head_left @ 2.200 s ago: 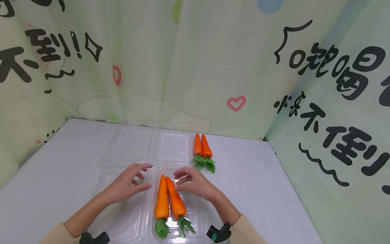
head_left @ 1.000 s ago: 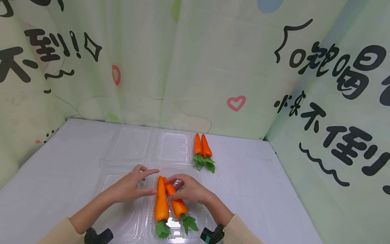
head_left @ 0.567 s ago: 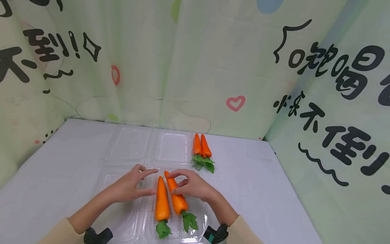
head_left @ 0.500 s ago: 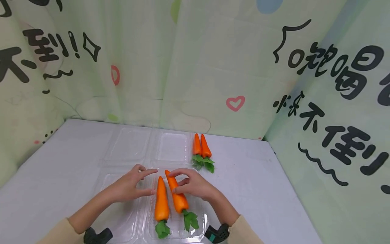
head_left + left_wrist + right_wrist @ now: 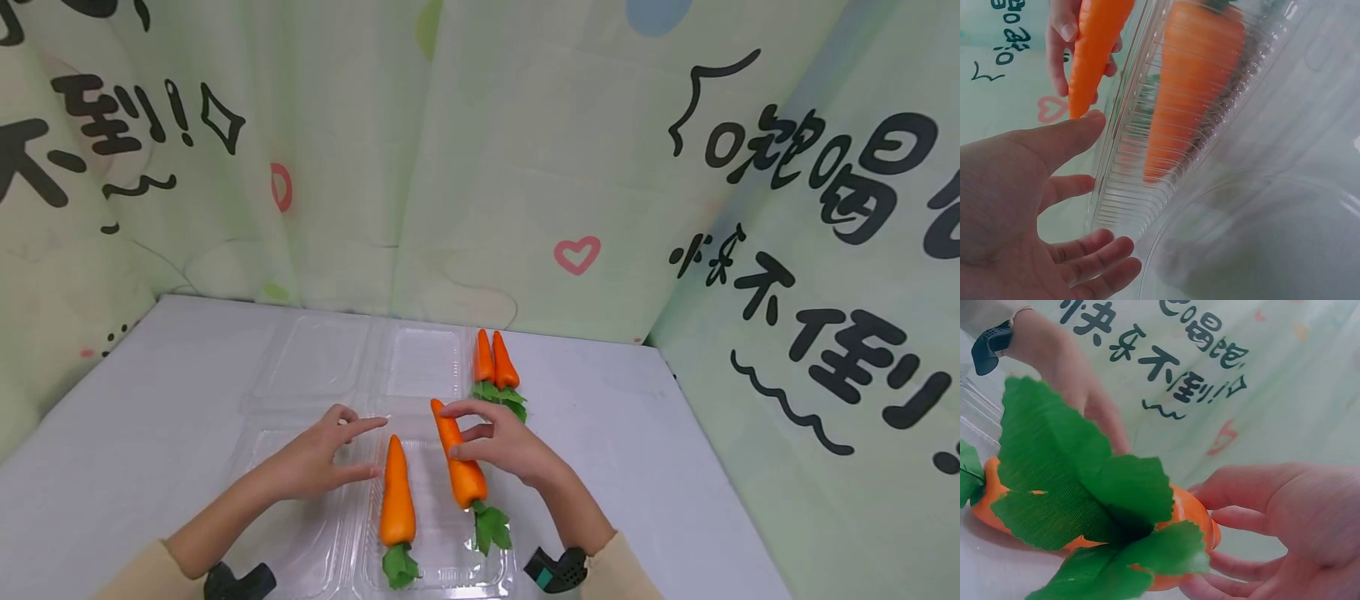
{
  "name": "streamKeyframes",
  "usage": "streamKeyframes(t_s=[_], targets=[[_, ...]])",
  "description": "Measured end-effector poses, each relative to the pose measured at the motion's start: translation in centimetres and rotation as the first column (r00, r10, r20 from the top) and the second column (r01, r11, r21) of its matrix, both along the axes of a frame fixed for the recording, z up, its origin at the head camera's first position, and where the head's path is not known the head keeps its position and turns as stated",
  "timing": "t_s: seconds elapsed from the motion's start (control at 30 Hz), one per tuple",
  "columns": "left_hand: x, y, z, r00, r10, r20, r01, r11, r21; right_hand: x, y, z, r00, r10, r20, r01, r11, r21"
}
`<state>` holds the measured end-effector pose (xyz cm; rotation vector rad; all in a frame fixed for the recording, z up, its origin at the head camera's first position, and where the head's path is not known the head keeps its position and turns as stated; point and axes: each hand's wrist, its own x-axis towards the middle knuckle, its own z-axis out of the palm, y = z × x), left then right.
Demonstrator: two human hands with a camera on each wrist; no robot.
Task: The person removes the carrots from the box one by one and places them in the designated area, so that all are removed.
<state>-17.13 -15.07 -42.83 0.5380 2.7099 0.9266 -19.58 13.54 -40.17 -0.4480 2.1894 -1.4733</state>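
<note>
In the head view my right hand pinches a toy-like orange carrot between thumb and fingers. The carrot is raised over the right clear plastic box, tip away and green leaves towards me. A second carrot lies lengthwise in that box, near its left side. My left hand hovers left of this carrot with index finger and thumb extended, holding nothing. The left wrist view shows the lying carrot through the box wall. Leaves hide much of the held carrot in the right wrist view.
Another clear plastic box stands to the left. Both boxes have their lids laid back, the left lid and right lid on the white table. Two more carrots lie behind my right hand. A printed curtain encloses the table.
My right hand has come down onto the right-hand carrot, pinched it and lifted it away and rightward, apart from the other carrot. My left hand moved slightly right, then stayed.
</note>
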Motion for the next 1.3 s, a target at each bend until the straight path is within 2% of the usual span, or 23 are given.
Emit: streamKeyframes(t_s=[0.43,0.7,1.0,1.3], targets=[[0.0,0.0,-0.1,1.000,0.003,-0.027,-0.003,1.000,0.012,0.1,3.2,0.4,0.996,-0.085,-0.034,0.086,0.996,0.013],[0.0,0.0,-0.2,1.000,-0.008,-0.022,0.009,0.999,0.046,0.1,4.9,-0.1,0.990,-0.135,-0.044,0.136,0.990,0.032],[-0.1,0.1,-0.3,1.000,0.003,-0.028,-0.002,0.999,0.036,0.1,6.1,-1.0,0.978,-0.199,-0.066,0.204,0.976,0.081],[-0.1,0.1,-0.2,1.000,0.005,-0.001,-0.005,0.999,0.045,0.0,6.8,-1.8,0.964,-0.258,-0.065,0.264,0.958,0.112]])
